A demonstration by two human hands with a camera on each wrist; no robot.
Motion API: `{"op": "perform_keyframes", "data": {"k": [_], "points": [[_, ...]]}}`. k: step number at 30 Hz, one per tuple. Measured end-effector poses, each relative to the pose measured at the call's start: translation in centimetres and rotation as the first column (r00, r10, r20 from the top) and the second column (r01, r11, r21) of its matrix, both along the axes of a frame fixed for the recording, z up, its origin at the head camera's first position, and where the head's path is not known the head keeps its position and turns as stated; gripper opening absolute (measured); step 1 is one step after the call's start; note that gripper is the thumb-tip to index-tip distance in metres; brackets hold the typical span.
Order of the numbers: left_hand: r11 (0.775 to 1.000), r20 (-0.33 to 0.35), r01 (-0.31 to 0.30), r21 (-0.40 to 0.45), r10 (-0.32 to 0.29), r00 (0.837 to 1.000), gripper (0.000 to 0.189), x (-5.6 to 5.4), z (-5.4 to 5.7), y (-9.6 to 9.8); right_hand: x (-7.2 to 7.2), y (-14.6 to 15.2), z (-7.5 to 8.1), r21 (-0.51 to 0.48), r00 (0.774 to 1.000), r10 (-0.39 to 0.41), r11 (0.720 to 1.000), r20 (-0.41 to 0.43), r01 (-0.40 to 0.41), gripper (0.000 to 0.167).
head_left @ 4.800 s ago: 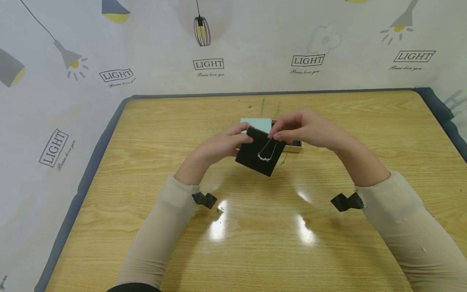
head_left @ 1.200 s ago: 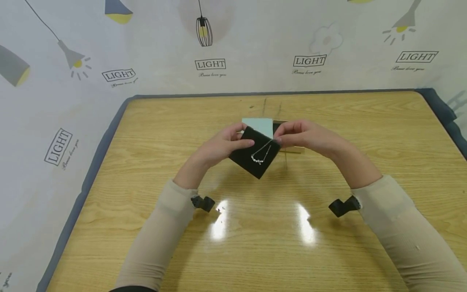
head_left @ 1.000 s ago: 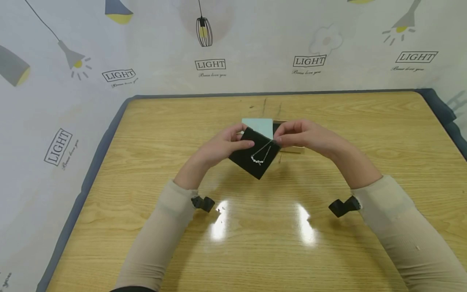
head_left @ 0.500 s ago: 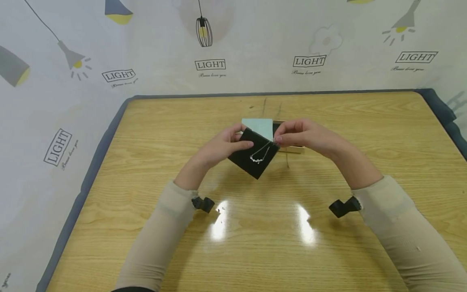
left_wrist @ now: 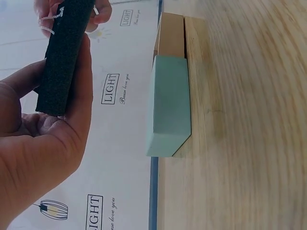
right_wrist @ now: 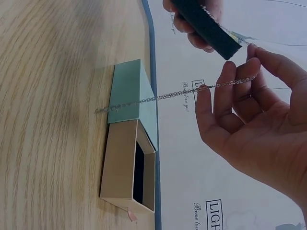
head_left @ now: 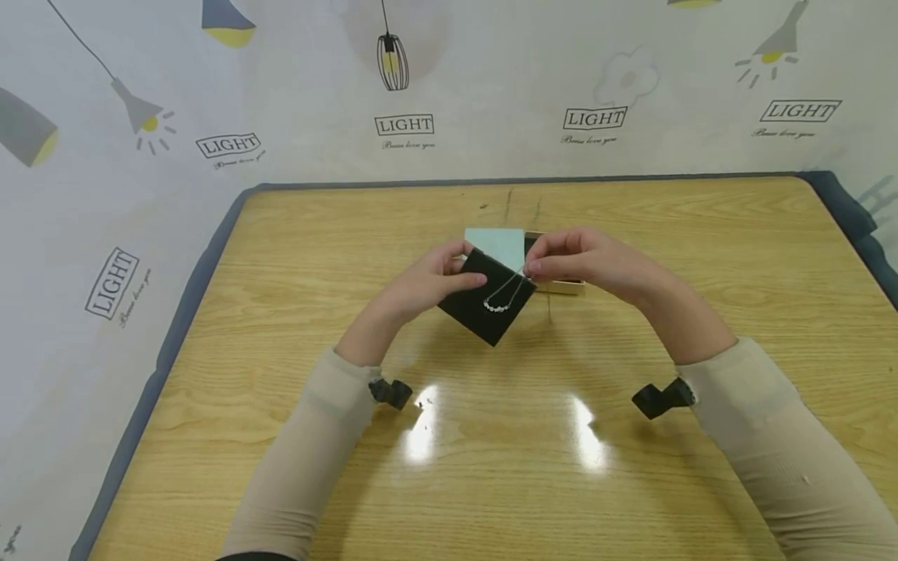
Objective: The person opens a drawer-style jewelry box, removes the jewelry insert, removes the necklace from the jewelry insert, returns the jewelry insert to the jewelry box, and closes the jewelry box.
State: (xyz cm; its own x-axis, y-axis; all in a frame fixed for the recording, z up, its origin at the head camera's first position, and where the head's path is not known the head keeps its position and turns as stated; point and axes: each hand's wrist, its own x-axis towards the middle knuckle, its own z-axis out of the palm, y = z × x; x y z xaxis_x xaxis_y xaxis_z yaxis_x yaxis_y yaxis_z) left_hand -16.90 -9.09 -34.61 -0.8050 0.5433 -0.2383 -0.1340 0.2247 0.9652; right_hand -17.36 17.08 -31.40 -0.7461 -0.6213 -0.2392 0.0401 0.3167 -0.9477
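Note:
My left hand (head_left: 424, 288) holds a black foam jewelry pad (head_left: 471, 308) by its upper left side, tilted above the table, thumb on its face. A silver necklace (head_left: 496, 308) lies across the pad, its row of small sparkling stones hanging in a curve. At the pad's upper right corner, my right hand (head_left: 585, 261) pinches the chain between thumb and fingertip. The right wrist view shows a length of chain (right_wrist: 175, 95) dangling from those fingers, past the pad's edge. Behind the hands lies a mint green box sleeve (head_left: 494, 243), with a beige drawer (right_wrist: 120, 158) pulled partly out.
The box rests on a wood-grain table (head_left: 491, 467) near its far edge. Dark blue edging borders the table, and a wall covering (head_left: 491, 70) with printed lamps stands behind. Black wrist cameras (head_left: 662, 397) sit on both sleeve cuffs. A small pink ribbon tab (right_wrist: 131, 214) sticks out of the drawer.
Over the last several seconds the pad has tilted and shifted slightly left, and my right hand has come lower. In the last second its fingertips have edged left along the pad's corner with the chain.

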Motion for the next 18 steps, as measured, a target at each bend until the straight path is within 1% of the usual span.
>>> {"op": "perform_keyframes", "data": {"k": [7,18], "points": [[1.0,0.0,0.002,0.007,-0.002,1.0,0.019,-0.05,-0.19,-0.09,-0.07,-0.04,0.23,-0.011,1.0,0.017,1.0,-0.026,-0.017,0.012],[1.0,-0.003,0.011,-0.013,-0.011,1.0,0.019,-0.2,-0.36,-0.26,-0.02,-0.08,0.7,-0.013,0.999,0.018,1.0,-0.027,-0.018,0.013]]}}
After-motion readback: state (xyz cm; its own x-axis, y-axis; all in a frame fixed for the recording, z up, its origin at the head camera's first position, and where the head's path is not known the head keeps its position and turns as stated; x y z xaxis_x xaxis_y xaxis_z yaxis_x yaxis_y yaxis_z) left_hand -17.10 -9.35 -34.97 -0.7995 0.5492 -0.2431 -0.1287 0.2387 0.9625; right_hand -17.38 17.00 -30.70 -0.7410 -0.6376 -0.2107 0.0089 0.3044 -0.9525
